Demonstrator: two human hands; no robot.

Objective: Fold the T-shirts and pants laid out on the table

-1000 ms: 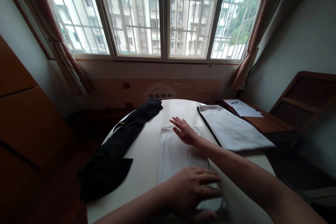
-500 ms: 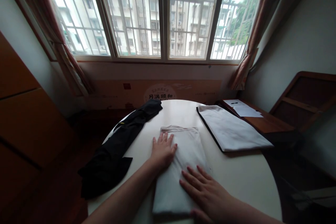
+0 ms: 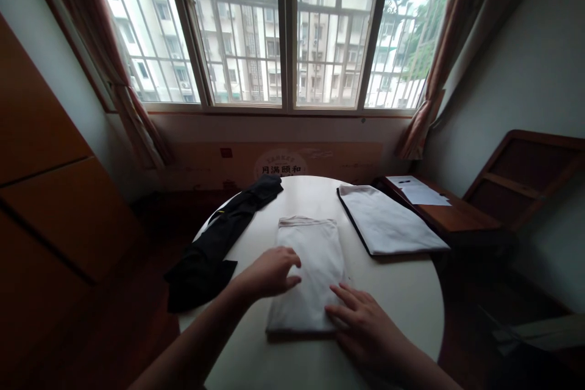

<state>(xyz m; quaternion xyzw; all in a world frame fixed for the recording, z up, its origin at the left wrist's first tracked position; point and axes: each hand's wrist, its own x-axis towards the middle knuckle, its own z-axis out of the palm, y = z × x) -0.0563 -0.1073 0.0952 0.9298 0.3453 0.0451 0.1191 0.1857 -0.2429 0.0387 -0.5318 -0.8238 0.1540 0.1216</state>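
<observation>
A folded white cloth (image 3: 315,256) lies flat near the middle of the round white table (image 3: 393,292). Over its left side is my left hand (image 3: 274,271), fingers apart and slightly curled, with nothing in it. My right hand (image 3: 359,320) rests at the cloth's lower right edge with its fingers spread and holds nothing. To the left, a long black garment (image 3: 219,244) stretches along the table edge and hangs over it. A second folded white cloth (image 3: 388,219) with a dark layer beneath lies at the back right.
Beyond the table's right side, a wooden surface (image 3: 470,214) bears white papers (image 3: 418,191). A long printed box (image 3: 324,161) stands behind the table below the barred window. An orange-brown cabinet (image 3: 59,213) is on the left.
My left hand has lifted off the cloth and curled its fingers. My right hand has shifted slightly to the cloth's edge. The view has tilted and pulled back a little.
</observation>
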